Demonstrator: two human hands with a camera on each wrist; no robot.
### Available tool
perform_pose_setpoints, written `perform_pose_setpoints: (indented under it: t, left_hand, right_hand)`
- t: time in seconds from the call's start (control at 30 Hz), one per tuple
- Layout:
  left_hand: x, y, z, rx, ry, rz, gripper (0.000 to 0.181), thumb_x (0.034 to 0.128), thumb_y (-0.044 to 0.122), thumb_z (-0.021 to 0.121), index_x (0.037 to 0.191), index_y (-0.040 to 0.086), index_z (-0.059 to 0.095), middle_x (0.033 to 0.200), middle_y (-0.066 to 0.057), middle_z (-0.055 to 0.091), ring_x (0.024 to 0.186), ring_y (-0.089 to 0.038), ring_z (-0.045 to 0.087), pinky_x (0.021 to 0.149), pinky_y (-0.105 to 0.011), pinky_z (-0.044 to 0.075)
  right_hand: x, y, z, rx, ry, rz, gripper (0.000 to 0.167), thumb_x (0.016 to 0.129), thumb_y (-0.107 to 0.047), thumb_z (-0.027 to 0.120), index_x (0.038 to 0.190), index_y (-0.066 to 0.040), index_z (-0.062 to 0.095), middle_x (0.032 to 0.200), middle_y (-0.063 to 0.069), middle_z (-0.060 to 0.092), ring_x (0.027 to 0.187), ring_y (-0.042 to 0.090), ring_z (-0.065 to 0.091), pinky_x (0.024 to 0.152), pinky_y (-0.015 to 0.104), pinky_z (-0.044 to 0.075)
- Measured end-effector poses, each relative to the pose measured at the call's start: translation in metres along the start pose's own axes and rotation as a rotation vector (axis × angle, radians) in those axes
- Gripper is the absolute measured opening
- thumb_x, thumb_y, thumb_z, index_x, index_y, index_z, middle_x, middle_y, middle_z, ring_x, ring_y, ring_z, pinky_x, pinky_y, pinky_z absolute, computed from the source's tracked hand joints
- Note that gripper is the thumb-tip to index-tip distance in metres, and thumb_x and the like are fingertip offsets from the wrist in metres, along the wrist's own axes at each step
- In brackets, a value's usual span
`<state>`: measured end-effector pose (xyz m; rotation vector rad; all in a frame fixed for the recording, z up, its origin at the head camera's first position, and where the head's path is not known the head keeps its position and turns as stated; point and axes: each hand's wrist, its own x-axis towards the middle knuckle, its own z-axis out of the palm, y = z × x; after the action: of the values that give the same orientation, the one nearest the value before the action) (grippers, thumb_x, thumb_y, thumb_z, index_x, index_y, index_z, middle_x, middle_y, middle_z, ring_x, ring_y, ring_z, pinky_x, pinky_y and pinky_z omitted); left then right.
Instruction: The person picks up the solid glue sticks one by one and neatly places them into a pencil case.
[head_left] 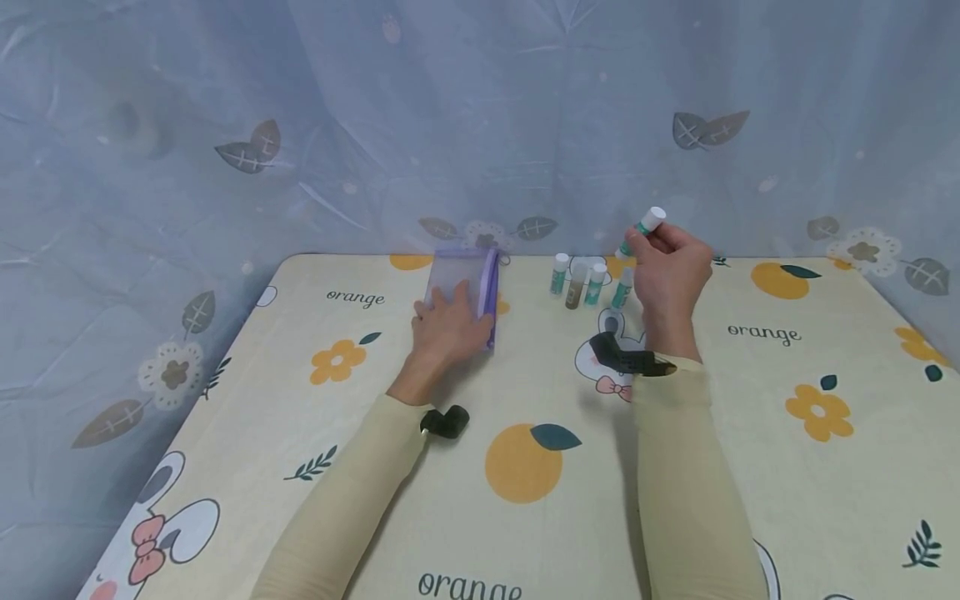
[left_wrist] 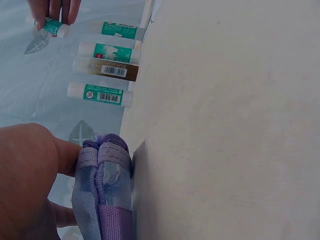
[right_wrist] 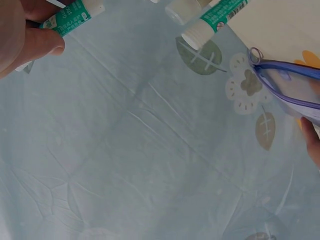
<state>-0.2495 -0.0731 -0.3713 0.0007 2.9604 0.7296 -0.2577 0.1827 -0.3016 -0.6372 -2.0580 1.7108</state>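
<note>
A purple mesh zip pouch [head_left: 457, 268] lies at the back of the table, and my left hand [head_left: 450, 327] rests on it with the fingers spread. In the left wrist view the pouch [left_wrist: 102, 185] is seen from its zipped edge, under the thumb side of the hand. My right hand [head_left: 675, 271] holds a green-and-white glue stick [head_left: 652, 219] tilted above the table, pinched between thumb and fingers. Just left of and below that hand stand three similar glue sticks [head_left: 594, 286] and a brown tube with a clear cap [head_left: 573, 295].
A cream cloth [head_left: 525, 533] printed with oranges, flowers and rabbits covers the table. Behind its back edge hangs a pale blue curtain [head_left: 480, 125] with leaf prints. A small ring [right_wrist: 255, 55] is attached to the pouch's zip end.
</note>
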Motion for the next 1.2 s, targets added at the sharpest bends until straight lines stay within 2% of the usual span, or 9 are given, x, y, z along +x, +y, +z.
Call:
perform_pose_setpoints:
  t: [0.27,0.5,0.73,0.97,1.2]
  left_hand:
    - [0.000,0.000,-0.001,-0.009,-0.004,-0.001,0.078,0.1014,0.047,0.049,0.169,0.016,0.024,0.163,-0.033,0.030,0.140,-0.058,0.037,0.117,-0.068,0.032]
    - [0.010,-0.005,0.007,0.003,0.007,0.000,0.080,0.0991,0.047,0.048,0.169,0.017,0.024,0.162,-0.035,0.031,0.138,-0.059,0.037,0.112,-0.072,0.033]
    - [0.000,0.002,-0.004,-0.003,-0.002,0.006,0.078,0.1031,0.047,0.048,0.169,0.016,0.023,0.165,-0.034,0.027,0.146,-0.062,0.031,0.120,-0.070,0.029]
    - [0.001,0.004,-0.003,-0.003,-0.004,0.005,0.077,0.1030,0.046,0.050,0.169,0.017,0.023,0.165,-0.033,0.028,0.146,-0.062,0.031,0.120,-0.069,0.029]
    - [-0.001,0.001,-0.001,0.007,-0.008,-0.002,0.076,0.1037,0.047,0.049,0.169,0.017,0.023,0.164,-0.033,0.029,0.144,-0.061,0.034,0.119,-0.069,0.031]
  right_hand:
    - [-0.007,-0.001,0.008,-0.004,-0.035,-0.045,0.045,0.102,-0.032,0.071,0.146,-0.021,0.066,0.143,0.004,0.069,0.129,0.014,0.063,0.113,0.024,0.050]
    - [-0.011,-0.001,0.013,-0.017,-0.043,-0.082,0.044,0.103,-0.030,0.071,0.145,-0.021,0.067,0.142,0.003,0.070,0.129,0.015,0.066,0.112,0.025,0.051]
    - [-0.011,-0.004,0.015,-0.029,-0.042,-0.096,0.044,0.103,-0.030,0.071,0.145,-0.018,0.067,0.140,0.005,0.071,0.128,0.015,0.065,0.111,0.026,0.051]
    - [-0.013,-0.006,0.015,-0.043,-0.043,-0.083,0.045,0.103,-0.031,0.071,0.146,-0.020,0.067,0.140,0.004,0.072,0.127,0.014,0.066,0.112,0.026,0.051]
    - [-0.018,-0.007,0.019,-0.046,-0.066,-0.123,0.042,0.103,-0.028,0.072,0.143,-0.016,0.069,0.137,0.007,0.073,0.124,0.017,0.068,0.110,0.029,0.053]
